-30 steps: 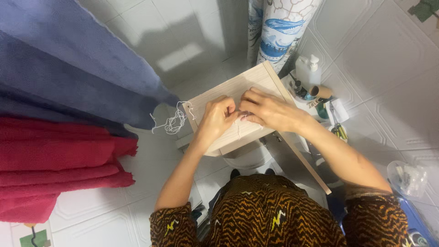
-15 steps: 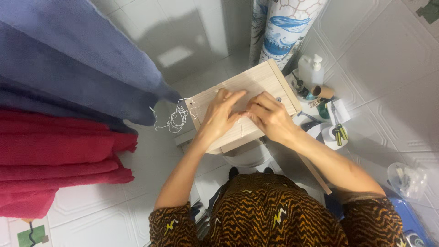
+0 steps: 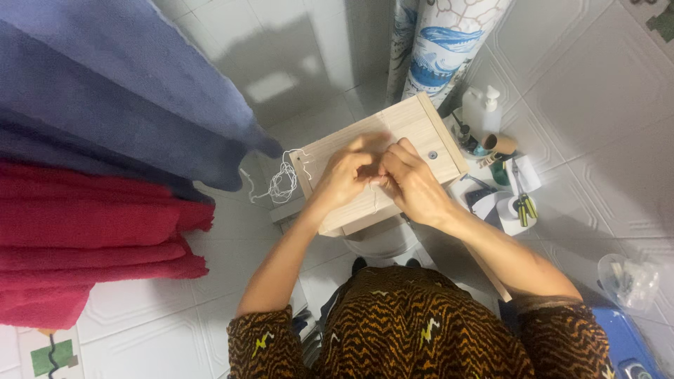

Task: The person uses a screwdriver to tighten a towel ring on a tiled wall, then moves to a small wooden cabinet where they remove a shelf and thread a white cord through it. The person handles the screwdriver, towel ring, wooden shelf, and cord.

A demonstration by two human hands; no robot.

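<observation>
Fingertips of left hand (image 3: 345,174) and right hand (image 3: 409,184) overlap; pinched item hidden.

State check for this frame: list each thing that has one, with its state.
Wooden box: lying flat, under both hands.
Left hand: fingers bent, on the box.
Right hand: fingers pinched against the left.
White thread: tangled, loose at the box edge.
Pump bottle: upright.
Red towel: folded, hanging.

Single head-worn view, steeply downward and close, over the wooden box (image 3: 379,168) and tiled floor (image 3: 604,91).
</observation>
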